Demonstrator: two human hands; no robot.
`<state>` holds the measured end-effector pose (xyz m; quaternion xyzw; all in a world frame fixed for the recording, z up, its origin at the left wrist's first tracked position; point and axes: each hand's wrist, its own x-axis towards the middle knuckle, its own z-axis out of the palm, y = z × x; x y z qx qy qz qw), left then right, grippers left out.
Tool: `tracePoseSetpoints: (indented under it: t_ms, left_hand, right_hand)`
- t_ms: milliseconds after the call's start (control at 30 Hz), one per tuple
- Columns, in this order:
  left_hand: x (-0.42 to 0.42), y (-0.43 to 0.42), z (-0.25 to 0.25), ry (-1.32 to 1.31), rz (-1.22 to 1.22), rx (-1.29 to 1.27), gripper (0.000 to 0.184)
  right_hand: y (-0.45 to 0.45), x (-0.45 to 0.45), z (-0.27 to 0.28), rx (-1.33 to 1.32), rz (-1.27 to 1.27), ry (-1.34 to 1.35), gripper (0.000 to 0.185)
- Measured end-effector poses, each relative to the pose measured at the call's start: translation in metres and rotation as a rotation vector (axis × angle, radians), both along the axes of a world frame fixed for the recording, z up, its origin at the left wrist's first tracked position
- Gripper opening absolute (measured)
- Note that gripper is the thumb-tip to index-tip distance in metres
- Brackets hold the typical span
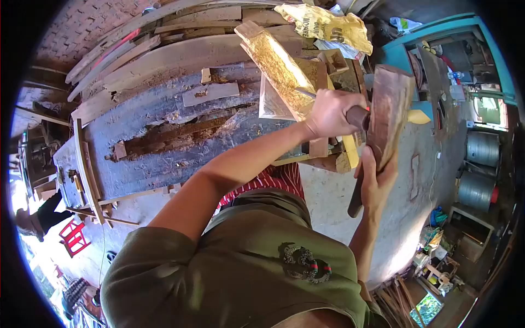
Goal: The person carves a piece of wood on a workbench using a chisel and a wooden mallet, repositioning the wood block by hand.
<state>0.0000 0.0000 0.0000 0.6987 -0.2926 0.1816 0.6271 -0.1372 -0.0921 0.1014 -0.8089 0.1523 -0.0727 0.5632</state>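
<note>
My left hand [336, 113] is closed around a chisel [358, 117], its dark round handle end pointing right. The thin metal blade [304, 92] of the chisel reaches left onto a long wooden piece [276, 65] with a rough, bright yellow hollowed face. My right hand [378, 183] grips a wooden mallet [389, 109]. The worn block head of this mallet stands tall beside the chisel's handle end; whether they touch I cannot tell. Part of the mallet's dark handle shows below, left of my right hand.
Under the work lies a big dark, rough-topped bench [164, 147] with a broken hollow and wood scraps. Boards [180, 60] are stacked behind it. A yellow sack [328, 27] lies at the back. Metal drums [476, 188] stand right, a red stool [75, 238] left, near other people.
</note>
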Motion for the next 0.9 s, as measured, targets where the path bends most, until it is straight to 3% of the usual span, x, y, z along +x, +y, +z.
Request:
tracePoseSetpoints:
  t_ms: [67, 100, 167, 233, 267, 367, 500, 767, 900]
  left_hand:
    - [0.006, 0.003, -0.004, 0.003, -0.028, 0.032, 0.026]
    - [-0.013, -0.003, -0.002, 0.058, -0.021, 0.005, 0.026]
    - [-0.008, 0.001, -0.002, 0.053, -0.036, 0.029, 0.025]
    - [-0.004, 0.001, 0.001, 0.026, -0.024, 0.020, 0.024]
    - [-0.004, 0.001, 0.002, 0.008, -0.010, 0.014, 0.024]
    - [-0.002, -0.001, 0.005, 0.094, -0.001, 0.012, 0.024]
    - [0.009, 0.007, 0.024, 0.120, 0.065, -0.105, 0.027]
    - [0.001, 0.001, 0.021, 0.125, -0.008, -0.106, 0.024]
    - [0.003, 0.008, 0.023, 0.134, -0.023, -0.063, 0.025]
  right_hand:
    - [0.007, 0.005, 0.000, -0.108, -0.050, -0.188, 0.022]
    - [0.012, -0.009, 0.016, -0.060, -0.106, -0.221, 0.016]
    - [0.019, -0.007, 0.016, -0.067, -0.125, -0.323, 0.018]
    - [0.010, -0.001, 0.002, -0.107, -0.032, -0.168, 0.024]
    - [0.000, 0.001, -0.012, -0.275, 0.021, -0.146, 0.029]
    - [-0.003, -0.007, -0.002, -0.240, -0.043, -0.080, 0.043]
    - [0.001, -0.012, 0.005, 0.059, -0.106, -0.116, 0.030]
    - [0.003, -0.009, 0.014, -0.041, -0.063, -0.113, 0.026]
    - [0.008, -0.004, 0.022, -0.039, -0.121, -0.414, 0.033]
